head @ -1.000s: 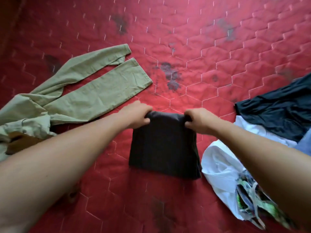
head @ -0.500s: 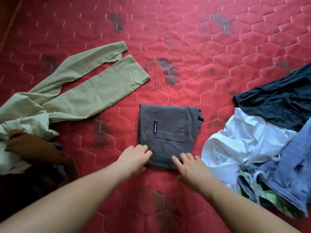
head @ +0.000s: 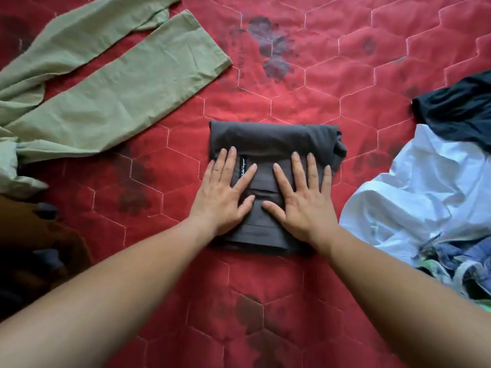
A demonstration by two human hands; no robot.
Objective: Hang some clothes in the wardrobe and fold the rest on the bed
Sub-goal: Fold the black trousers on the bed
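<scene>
Both hands flat, fingers straight and spread, nothing grasped. Left hand [head: 221, 192] and right hand [head: 303, 197] lie palm-down side by side on the folded dark grey garment [head: 268, 136], thumbs pointing at each other, close but not touching. No curl, no pinch, just flat contact on the top face.

Left fingers [head: 231, 159] reach up to the thick rolled fold along the far edge. A small black label [head: 242, 168] sits between my left index and middle fingers. Right fingers cover the right half; the little finger is near the right edge, where some fabric bunches out loosely at the far right corner.

The garment is a compact rectangle lying on the red quilted bed cover [head: 318, 102], mid-frame, directly ahead of me. Near edge shows stacked layers. The cover has hexagon stitching and dark blotches.

Around it, none touching it:
- olive green trousers [head: 111, 88] to the far left, legs spread out flat, unfolded
- crumpled white garment [head: 425, 187] to the right, near the folded piece
- dark navy garment [head: 459, 107] beyond the white one, overlapping its far edge
- blue and green patterned clothes [head: 457, 264] in a heap at lower right, against the white garment
- brown and dark pile [head: 39, 235] at the left edge, blurred, can't tell what it is
</scene>
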